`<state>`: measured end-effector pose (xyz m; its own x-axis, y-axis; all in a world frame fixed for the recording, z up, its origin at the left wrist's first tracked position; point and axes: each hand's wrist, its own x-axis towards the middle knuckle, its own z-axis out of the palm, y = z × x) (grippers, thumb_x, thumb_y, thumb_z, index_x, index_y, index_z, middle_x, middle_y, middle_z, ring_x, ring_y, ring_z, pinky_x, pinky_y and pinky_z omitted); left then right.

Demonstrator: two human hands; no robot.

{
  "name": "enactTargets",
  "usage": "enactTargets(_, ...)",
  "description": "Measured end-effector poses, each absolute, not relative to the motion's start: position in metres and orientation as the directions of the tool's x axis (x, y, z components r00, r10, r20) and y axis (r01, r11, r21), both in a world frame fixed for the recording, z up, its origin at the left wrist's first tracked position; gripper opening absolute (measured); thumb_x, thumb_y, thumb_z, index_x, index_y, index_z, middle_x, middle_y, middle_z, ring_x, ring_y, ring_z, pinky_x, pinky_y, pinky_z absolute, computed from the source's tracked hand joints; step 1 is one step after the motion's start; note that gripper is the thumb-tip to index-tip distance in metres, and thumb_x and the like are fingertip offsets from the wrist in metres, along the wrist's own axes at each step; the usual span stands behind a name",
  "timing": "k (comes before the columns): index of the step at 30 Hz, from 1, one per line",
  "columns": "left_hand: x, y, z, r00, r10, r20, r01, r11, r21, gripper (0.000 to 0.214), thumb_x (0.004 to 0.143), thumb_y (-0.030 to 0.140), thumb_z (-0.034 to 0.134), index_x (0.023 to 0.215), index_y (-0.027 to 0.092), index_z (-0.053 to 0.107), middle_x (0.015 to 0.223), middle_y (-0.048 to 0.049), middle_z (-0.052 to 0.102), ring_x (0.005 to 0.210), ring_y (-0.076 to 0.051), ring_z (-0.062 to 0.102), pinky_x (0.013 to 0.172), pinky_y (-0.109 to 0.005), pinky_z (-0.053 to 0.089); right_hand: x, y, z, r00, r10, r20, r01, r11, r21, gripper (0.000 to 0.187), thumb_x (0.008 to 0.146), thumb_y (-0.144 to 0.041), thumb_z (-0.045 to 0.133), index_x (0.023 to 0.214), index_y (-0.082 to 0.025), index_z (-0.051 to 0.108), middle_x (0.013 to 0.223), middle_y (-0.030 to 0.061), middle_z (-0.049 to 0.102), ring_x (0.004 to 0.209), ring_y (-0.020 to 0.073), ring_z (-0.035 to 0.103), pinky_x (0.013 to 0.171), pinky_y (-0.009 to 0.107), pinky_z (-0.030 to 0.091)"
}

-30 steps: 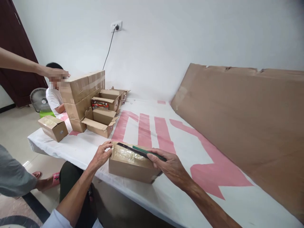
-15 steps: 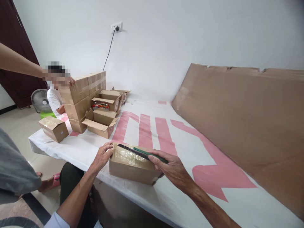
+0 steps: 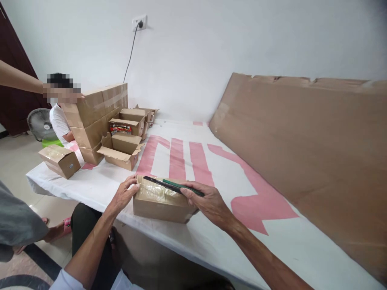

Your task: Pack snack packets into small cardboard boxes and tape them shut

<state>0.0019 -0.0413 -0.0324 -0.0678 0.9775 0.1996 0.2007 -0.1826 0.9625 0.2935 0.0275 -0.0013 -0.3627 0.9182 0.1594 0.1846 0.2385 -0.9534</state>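
A taped cardboard box (image 3: 161, 209) lies near the table's front edge, with shiny clear tape along its top. My left hand (image 3: 123, 196) grips the box's left end, fingers over the top corner. In my right hand (image 3: 205, 200) is a utility knife (image 3: 169, 185) with a green and black handle. The knife lies low over the taped top, pointing left toward my left hand. Whether the blade touches the tape I cannot tell. My right hand hides part of the box's right end.
Open boxes (image 3: 122, 151) stand at the back left beside stacked boxes (image 3: 90, 114). A closed box (image 3: 60, 161) sits at the table's left corner. A large cardboard sheet (image 3: 302, 137) leans on the wall. Another person's arm (image 3: 21, 78) reaches in; someone sits behind the stack.
The whole view has shifted a little, so everything appears slightly further left and up. My hands, the knife and the box keep about the same positions relative to each other.
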Motion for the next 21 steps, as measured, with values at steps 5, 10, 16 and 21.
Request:
enactTargets(5,-0.004,-0.042,-0.033,-0.016,0.978,0.21,0.207,-0.202,0.957,0.039,0.093,0.053,0.074,0.115,0.022,0.083,0.16,-0.0118,0.06,0.152,-0.035,0.05,0.129,-0.046,0.034,0.293,0.026,0.007,-0.377,0.914,0.152,0.184,0.234,-0.955,0.056,0.078,-0.071,0.078,0.095,-0.018,0.084,0.059,-0.0003,0.057,0.053,0.0155,0.051,0.046,0.028,0.042)
enactTargets(10,-0.005,-0.042,-0.036,-0.001,0.979,0.202,0.182,-0.198,0.963,0.046,0.091,0.057,0.076,0.121,0.022,0.082,0.163,-0.0129,0.056,0.154,-0.037,0.048,0.122,-0.046,0.044,0.294,0.028,0.014,-0.416,0.901,0.12,0.204,0.222,-0.954,0.06,0.079,-0.075,0.076,0.094,-0.018,0.083,0.06,-0.0006,0.056,0.053,0.015,0.05,0.048,0.028,0.042)
enactTargets(16,-0.005,-0.042,-0.037,0.01,0.983,0.183,0.166,-0.182,0.969,0.043,0.09,0.055,0.077,0.119,0.023,0.081,0.162,-0.0127,0.055,0.151,-0.037,0.049,0.116,-0.043,0.05,0.289,0.032,0.024,-0.471,0.863,0.182,0.234,0.321,-0.918,0.057,0.082,-0.075,0.074,0.093,-0.02,0.085,0.079,0.0059,0.074,0.07,0.0208,0.063,0.061,0.031,0.049)
enactTargets(21,-0.005,-0.043,-0.033,0.008,0.986,0.167,0.189,-0.166,0.968,0.039,0.09,0.054,0.078,0.112,0.021,0.081,0.16,-0.0132,0.056,0.15,-0.037,0.05,0.115,-0.041,0.05,0.283,0.036,0.03,-0.525,0.829,0.192,0.258,0.37,-0.893,0.051,0.086,-0.069,0.072,0.097,-0.021,0.085,0.092,0.0079,0.081,0.083,0.0254,0.068,0.069,0.033,0.052)
